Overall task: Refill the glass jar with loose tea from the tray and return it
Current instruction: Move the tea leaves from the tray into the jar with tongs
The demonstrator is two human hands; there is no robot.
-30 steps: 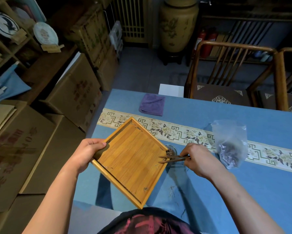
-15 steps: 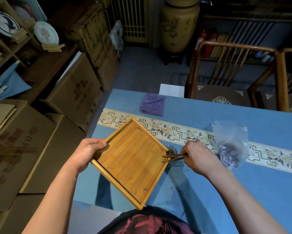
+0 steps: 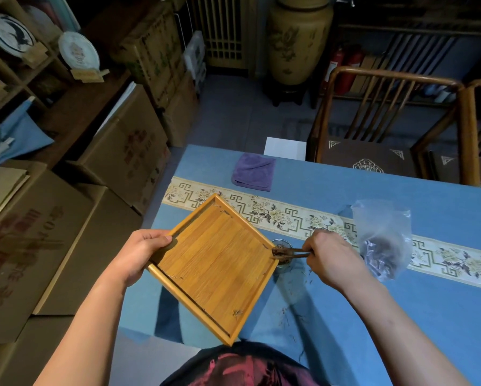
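Note:
My left hand [image 3: 139,253] grips the left corner of a square bamboo tray [image 3: 214,267], holding it tilted above the blue table with its right corner over a small glass jar [image 3: 283,263]. The jar stands on the table, mostly hidden behind that corner, with dark tea leaves at its mouth. My right hand [image 3: 329,260] pinches wooden tongs [image 3: 290,252] whose tips pinch a clump of loose tea [image 3: 277,251] at the tray's right corner, over the jar. Only a few tea scraps lie on the tray.
A clear plastic bag [image 3: 382,243] with dark tea stands right of my right hand. A folded purple cloth [image 3: 253,171] lies at the table's far side. Loose tea bits dot the blue cloth [image 3: 373,316]. Wooden chairs [image 3: 384,118] stand beyond; cardboard boxes [image 3: 52,232] line the left.
The tong tips shifted slightly left toward the tray's corner over the jar. The tray and my left hand stayed nearly still.

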